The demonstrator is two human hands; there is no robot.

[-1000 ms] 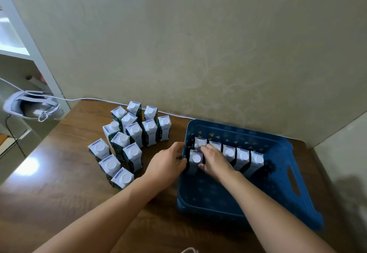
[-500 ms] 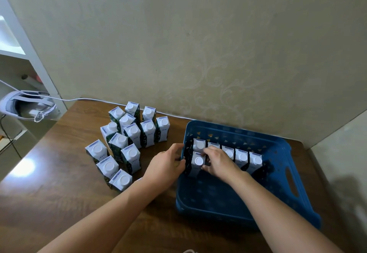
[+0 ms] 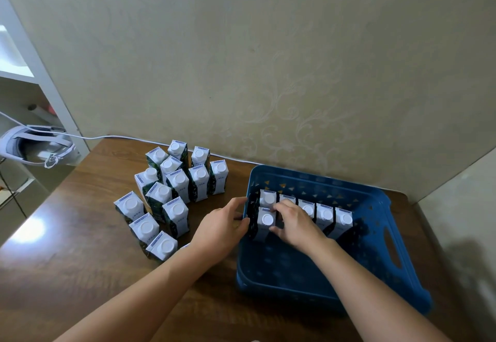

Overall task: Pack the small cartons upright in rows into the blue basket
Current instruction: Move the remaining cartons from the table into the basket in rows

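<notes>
The blue basket (image 3: pixel 375 234) sits on the wooden table (image 3: pixel 67 274) at 3 o'clock from the loose stock. Along its far side stands a row of 5 cartons (image 3: pixel 324 217), upright, caps up, side by side; 1 of them is partly hidden by the hand.

The right hand (image 3: pixel 295 223) is inside the basket. Its fingers are curled against the front carton (image 3: pixel 265 222), which stands upright at the 9 o'clock wall, directly at 6 o'clock of the row's end carton. This carton appears to open row 2. Whether the grip is a full pinch or a side press cannot be told with certainty; contact is plain.

The left hand (image 3: pixel 222 230) grips the basket's 9 o'clock rim, thumb over the edge, probably to stop the basket sliding while the carton is seated.

About 13 loose cartons (image 3: pixel 171 196) stand clustered at 9 o'clock from the basket, within reach of the left hand. Most of the task remains.
</notes>
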